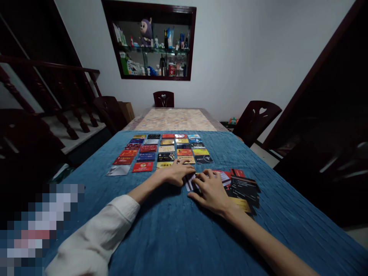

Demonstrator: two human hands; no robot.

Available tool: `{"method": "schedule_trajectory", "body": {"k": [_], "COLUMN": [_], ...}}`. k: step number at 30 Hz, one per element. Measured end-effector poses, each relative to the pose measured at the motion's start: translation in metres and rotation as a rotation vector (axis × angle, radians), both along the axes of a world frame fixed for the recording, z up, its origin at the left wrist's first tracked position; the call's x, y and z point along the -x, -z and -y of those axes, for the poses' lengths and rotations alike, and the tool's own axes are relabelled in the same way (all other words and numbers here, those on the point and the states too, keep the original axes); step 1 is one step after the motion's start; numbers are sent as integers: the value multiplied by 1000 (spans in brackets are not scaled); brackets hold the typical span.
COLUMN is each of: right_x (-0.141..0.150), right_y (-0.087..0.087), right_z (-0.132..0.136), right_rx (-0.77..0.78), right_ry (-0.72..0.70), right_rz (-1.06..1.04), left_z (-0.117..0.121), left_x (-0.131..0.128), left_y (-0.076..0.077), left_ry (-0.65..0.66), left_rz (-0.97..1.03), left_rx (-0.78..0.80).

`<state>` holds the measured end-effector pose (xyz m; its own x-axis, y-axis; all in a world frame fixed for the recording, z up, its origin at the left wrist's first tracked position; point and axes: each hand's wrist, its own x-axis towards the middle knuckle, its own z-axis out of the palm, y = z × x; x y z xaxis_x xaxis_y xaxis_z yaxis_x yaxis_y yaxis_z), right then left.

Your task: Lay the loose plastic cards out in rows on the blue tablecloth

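My left hand (178, 172) reaches over the lower right of the laid-out cards, fingers stretched apart, near a beige card (186, 159). Beside its thumb lies a white card (190, 184) with dark stripes, partly covered by my right hand (211, 191). That hand rests palm down, its fingers spread and slightly bent over the card. Right of it is a loose pile of cards, with a black card (244, 189), a gold card (242, 204) and a red card (237, 173) showing. In the grid I see a red card (142, 166) and a silver card (118, 170).
A blue cloth (161, 230) covers the near part of the table, with a patterned tabletop (176, 119) beyond. Dark wooden chairs stand around it, one at the right (255, 120). Stair railings (63, 99) rise at left. A recessed shelf (155, 48) holds bottles and a plush toy.
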<state>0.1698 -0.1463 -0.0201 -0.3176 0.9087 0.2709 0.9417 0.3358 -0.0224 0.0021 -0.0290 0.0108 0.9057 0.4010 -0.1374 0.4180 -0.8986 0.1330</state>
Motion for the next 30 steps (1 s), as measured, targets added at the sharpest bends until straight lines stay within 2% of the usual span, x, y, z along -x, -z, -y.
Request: {"method": "schedule_trajectory", "body": {"k": [6,14,25,30], "right_x": [1,4,-6,-11], "right_y": [-3,-2,0,2], "right_z": [0,0,1,0], "right_rx": [19,11,-142,-221], "right_ry": [-12,-27,-234,-291], "right_rz": [-7,-26,-127,-198], "left_z": [5,11,27,31], "left_x": [2,3,21,27], "left_y": [-14,-20,-16,-24], "left_ry": [-1,-1,9,18], "left_rz": [-70,-92,-112,-148], "left_rx": [-26,-109,-207,-160]}}
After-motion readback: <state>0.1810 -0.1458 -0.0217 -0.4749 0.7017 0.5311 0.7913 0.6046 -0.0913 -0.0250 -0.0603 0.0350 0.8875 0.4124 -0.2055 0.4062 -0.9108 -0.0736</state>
